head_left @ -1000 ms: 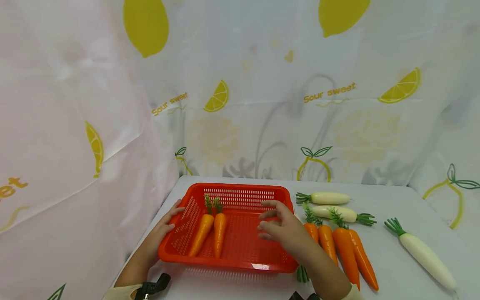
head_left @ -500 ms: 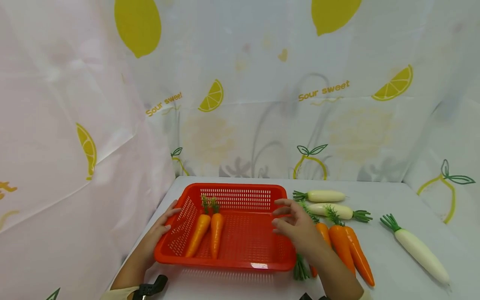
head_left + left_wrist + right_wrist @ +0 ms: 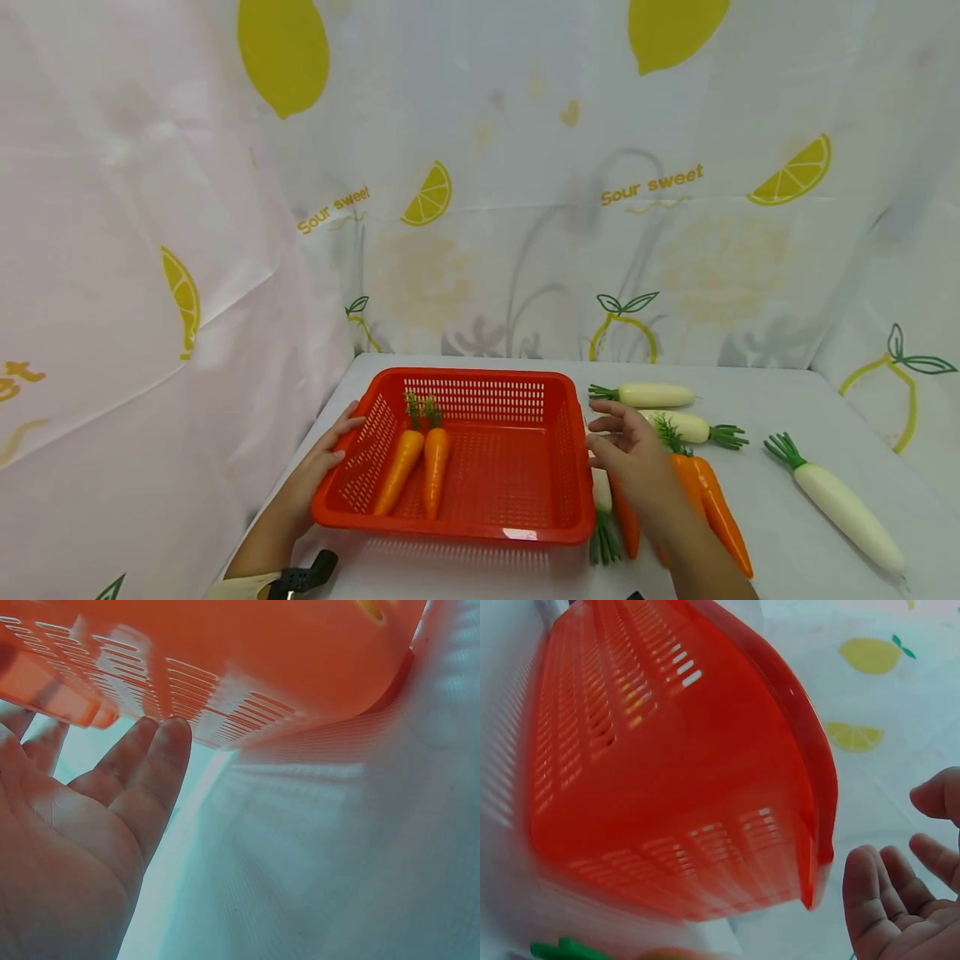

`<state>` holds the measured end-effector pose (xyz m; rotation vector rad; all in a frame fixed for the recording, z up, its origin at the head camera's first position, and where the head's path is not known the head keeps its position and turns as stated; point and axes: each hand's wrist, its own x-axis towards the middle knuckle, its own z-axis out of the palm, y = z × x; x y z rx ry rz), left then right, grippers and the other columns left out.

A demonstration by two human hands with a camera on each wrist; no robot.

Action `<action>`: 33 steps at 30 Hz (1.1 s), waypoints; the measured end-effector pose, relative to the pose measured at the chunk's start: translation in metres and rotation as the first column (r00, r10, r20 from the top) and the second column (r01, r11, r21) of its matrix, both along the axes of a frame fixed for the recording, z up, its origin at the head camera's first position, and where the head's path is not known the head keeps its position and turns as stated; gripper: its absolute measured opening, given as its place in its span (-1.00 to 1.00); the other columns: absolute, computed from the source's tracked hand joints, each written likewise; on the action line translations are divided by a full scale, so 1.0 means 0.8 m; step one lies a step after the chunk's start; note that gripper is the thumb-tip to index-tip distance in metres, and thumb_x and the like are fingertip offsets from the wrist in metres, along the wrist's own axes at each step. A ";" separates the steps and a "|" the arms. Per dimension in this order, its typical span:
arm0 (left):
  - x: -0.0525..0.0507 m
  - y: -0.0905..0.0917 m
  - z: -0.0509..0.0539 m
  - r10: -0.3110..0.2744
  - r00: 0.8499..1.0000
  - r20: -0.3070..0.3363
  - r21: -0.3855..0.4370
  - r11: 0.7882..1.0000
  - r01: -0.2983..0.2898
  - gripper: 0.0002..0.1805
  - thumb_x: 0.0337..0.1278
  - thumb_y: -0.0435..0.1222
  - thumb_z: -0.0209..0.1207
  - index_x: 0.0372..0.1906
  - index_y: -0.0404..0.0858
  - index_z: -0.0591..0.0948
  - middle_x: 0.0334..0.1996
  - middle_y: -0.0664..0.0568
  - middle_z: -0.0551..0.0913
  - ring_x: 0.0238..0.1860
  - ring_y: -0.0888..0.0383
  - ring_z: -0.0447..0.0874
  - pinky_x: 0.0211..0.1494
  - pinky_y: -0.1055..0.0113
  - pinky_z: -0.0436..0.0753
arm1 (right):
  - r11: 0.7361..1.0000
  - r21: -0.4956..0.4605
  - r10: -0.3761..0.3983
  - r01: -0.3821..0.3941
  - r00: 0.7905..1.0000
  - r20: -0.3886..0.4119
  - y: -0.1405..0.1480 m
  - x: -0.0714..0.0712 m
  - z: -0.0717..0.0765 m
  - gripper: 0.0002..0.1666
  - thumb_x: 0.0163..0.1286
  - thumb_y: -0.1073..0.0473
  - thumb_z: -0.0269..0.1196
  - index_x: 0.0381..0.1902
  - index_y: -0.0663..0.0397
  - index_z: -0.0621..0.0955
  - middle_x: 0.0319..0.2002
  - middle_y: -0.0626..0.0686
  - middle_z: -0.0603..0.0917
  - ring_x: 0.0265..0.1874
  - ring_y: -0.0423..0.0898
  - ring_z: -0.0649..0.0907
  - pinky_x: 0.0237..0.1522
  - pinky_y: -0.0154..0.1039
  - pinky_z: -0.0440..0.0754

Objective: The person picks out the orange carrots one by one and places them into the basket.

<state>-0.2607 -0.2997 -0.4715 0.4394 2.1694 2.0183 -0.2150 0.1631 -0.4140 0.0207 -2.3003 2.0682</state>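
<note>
A red plastic basket (image 3: 480,528) with slotted walls stands on the white table, two carrots (image 3: 436,467) with leafy tops lying in its left part. My left hand (image 3: 318,467) is at the basket's left wall; in the left wrist view its fingertips (image 3: 174,735) touch the slotted side. My right hand (image 3: 637,458) is just beyond the right rim, above the vegetables, its fingers loosely bent and holding nothing. The right wrist view shows a gap between those fingers (image 3: 864,889) and the basket (image 3: 705,765). Partly hidden under the right hand are carrots (image 3: 720,517) and a white radish (image 3: 602,492).
Two white radishes, one (image 3: 656,395) near the back and one (image 3: 686,427) in front of it, lie right of the basket. Another radish (image 3: 847,512) lies farther right. A lemon-print curtain (image 3: 480,275) hangs behind and at the sides of the table (image 3: 795,400).
My right hand has moved right, from over the basket's inside to outside its right rim. My left hand has stayed at the left wall. The two carrots in the basket have not moved.
</note>
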 end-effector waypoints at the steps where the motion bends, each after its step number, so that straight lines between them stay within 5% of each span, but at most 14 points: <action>1: 0.000 0.000 0.000 -0.001 1.000 -0.005 0.002 1.000 0.001 -0.38 0.51 -0.38 -0.20 0.61 -0.24 0.20 0.74 0.11 -0.32 0.67 -0.09 -0.26 0.24 0.32 0.66 | 1.000 0.001 0.000 0.000 1.000 0.008 0.003 0.001 -0.001 -0.47 0.56 0.24 0.20 0.44 0.00 0.43 0.19 0.21 0.52 0.02 0.08 0.65 -0.03 -0.26 0.75; 7: -0.001 0.005 0.001 -0.021 0.999 -0.030 0.014 1.000 0.021 -0.38 0.50 -0.39 -0.20 0.60 -0.30 0.20 0.74 0.08 -0.32 0.67 -0.23 -0.45 0.28 0.42 0.60 | 0.996 0.083 0.022 -0.025 0.999 0.035 0.024 0.010 -0.002 -0.40 0.55 0.18 0.24 0.48 -0.01 0.39 0.25 0.21 0.52 0.12 0.09 0.63 0.04 -0.31 0.70; 18: 0.002 0.008 0.002 0.022 1.000 0.012 0.019 1.000 -0.022 -0.36 0.46 -0.40 -0.19 0.61 -0.21 0.22 0.74 0.17 -0.29 0.68 -0.22 -0.34 0.22 0.33 0.67 | 0.941 0.330 0.056 -0.073 0.997 0.062 0.043 0.017 -0.011 -0.27 0.49 0.02 0.33 0.54 -0.16 0.37 0.35 0.16 0.56 0.23 0.07 0.62 0.08 -0.14 0.72; 27: 0.001 0.003 0.003 0.035 0.999 0.013 0.004 0.999 -0.035 -0.35 0.46 -0.39 -0.17 0.61 -0.18 0.22 0.74 0.20 -0.28 0.68 -0.21 -0.32 0.21 0.31 0.68 | 0.945 0.312 0.069 -0.100 0.992 0.106 0.059 0.021 -0.026 -0.23 0.48 0.01 0.34 0.56 -0.09 0.34 0.39 0.21 0.52 0.31 0.18 0.58 0.12 -0.03 0.73; 33: 0.002 0.002 0.000 0.002 1.000 -0.011 0.019 1.000 -0.002 -0.37 0.50 -0.38 -0.21 0.61 -0.25 0.19 0.74 0.15 -0.31 0.63 0.06 -0.12 0.25 0.32 0.66 | 0.932 0.352 0.056 -0.090 0.993 0.106 0.075 0.024 -0.033 -0.20 0.50 -0.03 0.32 0.59 -0.08 0.31 0.41 0.23 0.50 0.31 0.18 0.59 0.16 -0.02 0.71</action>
